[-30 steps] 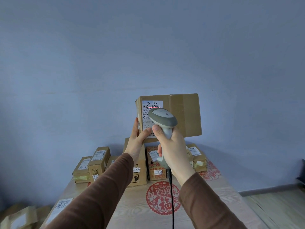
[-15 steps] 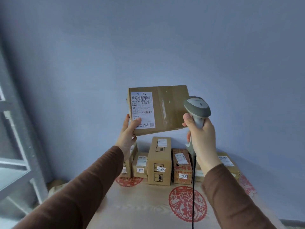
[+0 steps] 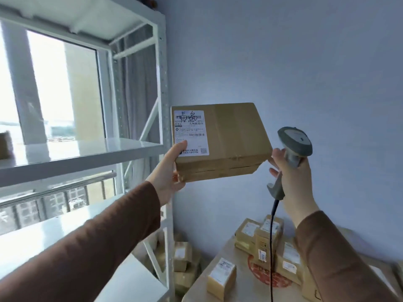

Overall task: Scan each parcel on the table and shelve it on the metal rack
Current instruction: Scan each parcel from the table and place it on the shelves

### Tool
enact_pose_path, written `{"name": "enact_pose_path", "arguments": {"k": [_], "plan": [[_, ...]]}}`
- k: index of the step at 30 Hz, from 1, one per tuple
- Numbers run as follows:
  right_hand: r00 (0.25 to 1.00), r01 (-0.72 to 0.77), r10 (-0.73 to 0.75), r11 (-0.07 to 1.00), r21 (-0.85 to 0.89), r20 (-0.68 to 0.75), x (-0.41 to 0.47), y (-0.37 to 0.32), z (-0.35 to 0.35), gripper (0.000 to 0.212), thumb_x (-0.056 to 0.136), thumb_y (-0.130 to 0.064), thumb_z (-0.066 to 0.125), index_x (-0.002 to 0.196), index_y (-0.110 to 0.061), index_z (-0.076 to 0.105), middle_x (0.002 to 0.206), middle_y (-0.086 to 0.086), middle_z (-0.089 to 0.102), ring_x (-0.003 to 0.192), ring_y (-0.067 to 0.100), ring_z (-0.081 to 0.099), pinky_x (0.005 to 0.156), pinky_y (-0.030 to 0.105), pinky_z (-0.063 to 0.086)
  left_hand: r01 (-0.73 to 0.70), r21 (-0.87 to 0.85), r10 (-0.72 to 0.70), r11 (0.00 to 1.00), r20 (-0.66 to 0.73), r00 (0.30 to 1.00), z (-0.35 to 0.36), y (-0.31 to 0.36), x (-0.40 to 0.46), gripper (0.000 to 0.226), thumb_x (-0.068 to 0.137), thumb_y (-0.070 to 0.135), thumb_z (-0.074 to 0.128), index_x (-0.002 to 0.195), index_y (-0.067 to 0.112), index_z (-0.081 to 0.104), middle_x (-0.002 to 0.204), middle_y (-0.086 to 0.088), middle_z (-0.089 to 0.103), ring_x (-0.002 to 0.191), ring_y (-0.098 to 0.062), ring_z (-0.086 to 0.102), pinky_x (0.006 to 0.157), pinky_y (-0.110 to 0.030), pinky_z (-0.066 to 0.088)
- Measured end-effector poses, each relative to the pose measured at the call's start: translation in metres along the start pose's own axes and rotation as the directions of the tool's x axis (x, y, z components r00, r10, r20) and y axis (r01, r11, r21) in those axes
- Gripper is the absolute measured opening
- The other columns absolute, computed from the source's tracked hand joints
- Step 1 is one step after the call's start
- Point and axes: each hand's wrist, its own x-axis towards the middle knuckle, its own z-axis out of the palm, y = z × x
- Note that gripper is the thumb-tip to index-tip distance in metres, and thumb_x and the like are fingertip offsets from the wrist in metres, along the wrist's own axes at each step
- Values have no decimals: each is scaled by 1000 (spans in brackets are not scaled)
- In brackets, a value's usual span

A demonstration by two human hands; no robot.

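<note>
Left hand [image 3: 168, 171]: you are clamping the box [image 3: 226, 140] by its near-left corner.
Right hand [image 3: 290, 168]: wrapped around the scanner [image 3: 294, 147].
Box: just right of the rack [image 3: 161, 88], long axis running crosswise, left hand nearer the shelf [image 3: 87, 149].

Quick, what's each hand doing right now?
Left hand: closed on the cardboard parcel, held up beside the metal rack.
Right hand: closed on the barcode scanner.

Your left hand [image 3: 166, 171] is gripping a labelled parcel [image 3: 220, 141] beside the white rack [image 3: 162, 88]; your right hand [image 3: 292, 177] is clutching the scanner [image 3: 294, 141] above the table [image 3: 218, 280] of parcels.
</note>
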Motion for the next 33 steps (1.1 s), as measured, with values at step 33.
{"name": "enact_pose_path", "arguments": {"k": [33], "plan": [[798,-414,403,907,-78,447,35,146,612,49,89,-25,80,129,-3,62,115,19,72,99,38,73,87,55,61,-51,383,274,922,-555,786,-462,130,113,59,95,33,74,144,15,46,133,-9,65,120,-27,64,89,-33,53]]}}
